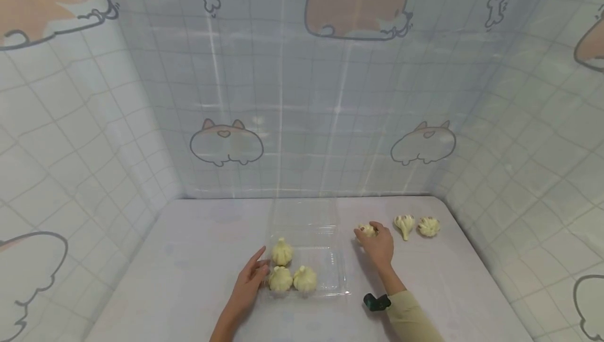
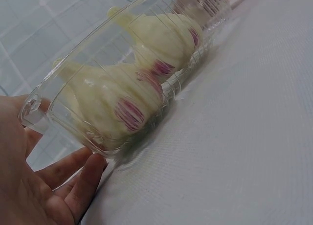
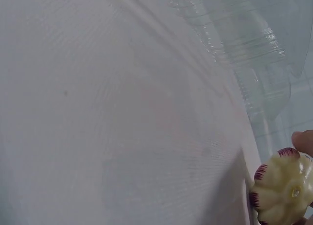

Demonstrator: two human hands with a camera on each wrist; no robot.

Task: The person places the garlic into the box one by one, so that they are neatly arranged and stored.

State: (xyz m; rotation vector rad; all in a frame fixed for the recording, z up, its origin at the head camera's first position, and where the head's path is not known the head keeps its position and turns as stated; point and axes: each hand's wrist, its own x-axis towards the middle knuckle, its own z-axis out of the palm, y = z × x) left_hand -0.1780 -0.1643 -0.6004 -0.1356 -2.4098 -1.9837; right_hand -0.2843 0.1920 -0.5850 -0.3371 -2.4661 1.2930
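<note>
A clear plastic clamshell box (image 1: 325,271) lies with its lid (image 1: 304,212) folded back, away from the person. Three pale garlic bulbs sit in its left and near part: one farther back (image 1: 282,252), one in the near left corner (image 1: 280,280) and one beside that (image 1: 305,279). At the box's left side is my left hand (image 1: 247,283), its fingers (image 2: 87,183) against the wall and corner. To the right of the box, my right hand (image 1: 379,245) holds another garlic bulb (image 3: 282,188) with purple-streaked cloves between thumb and fingers.
Two more garlic bulbs, one with its stem toward the person (image 1: 404,225) and one round (image 1: 428,226), lie at the table's far right. A patterned curtain (image 1: 302,95) encloses the white table (image 1: 198,247) at the back and sides.
</note>
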